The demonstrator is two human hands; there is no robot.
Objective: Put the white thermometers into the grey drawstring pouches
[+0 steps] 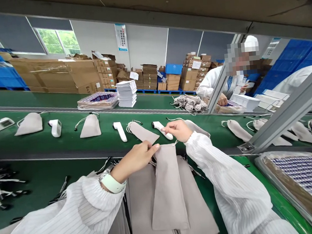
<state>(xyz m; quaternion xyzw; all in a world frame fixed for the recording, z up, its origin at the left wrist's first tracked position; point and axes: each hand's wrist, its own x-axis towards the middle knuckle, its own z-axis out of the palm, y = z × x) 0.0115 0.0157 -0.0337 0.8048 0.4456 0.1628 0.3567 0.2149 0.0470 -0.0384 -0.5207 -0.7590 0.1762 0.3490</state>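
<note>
Left hand pinching drawstring pouch by top hem; right hand at infrared thermometer, pouch's 12 o'clock, can't tell if gripping. Pouch looks super light, floppy, so grab hem.

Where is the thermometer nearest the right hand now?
In the head view, the white thermometer lies just right of centre on the green belt, between a grey pouch on its left and the right hand, which partly overlaps it.

I'm in a factory, at a packing line: beyond my left hand a green belt carries white handheld devices and drawstring pouches. Farther off are stacked cartons; far right, 1 co-worker wears a white cap.
</note>
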